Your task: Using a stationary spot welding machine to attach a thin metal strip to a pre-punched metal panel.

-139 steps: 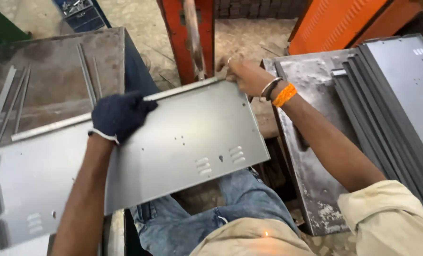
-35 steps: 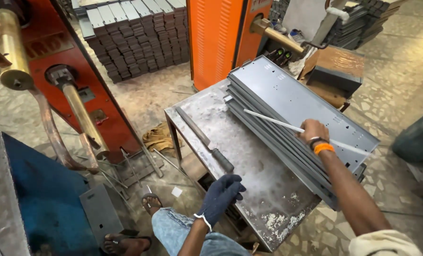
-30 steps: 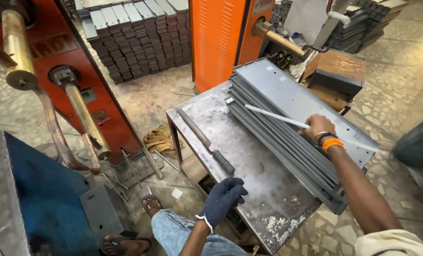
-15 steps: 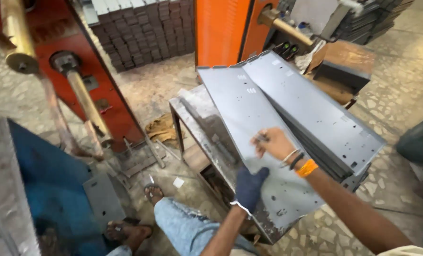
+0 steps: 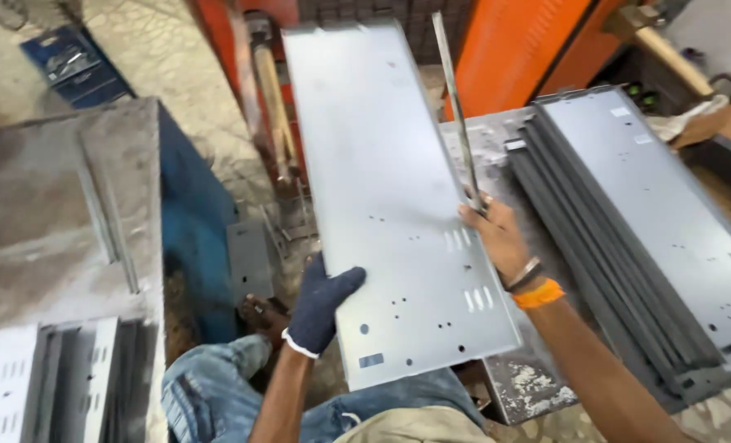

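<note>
I see a long grey metal panel (image 5: 398, 197) filling the centre of the frame, held above the bench (image 5: 521, 385). At right lies a stack of panels (image 5: 652, 238). My gloved left hand (image 5: 320, 303) grips its left edge; my bare right hand (image 5: 496, 234) has fingers closed on a thin rod (image 5: 457, 107).
</note>
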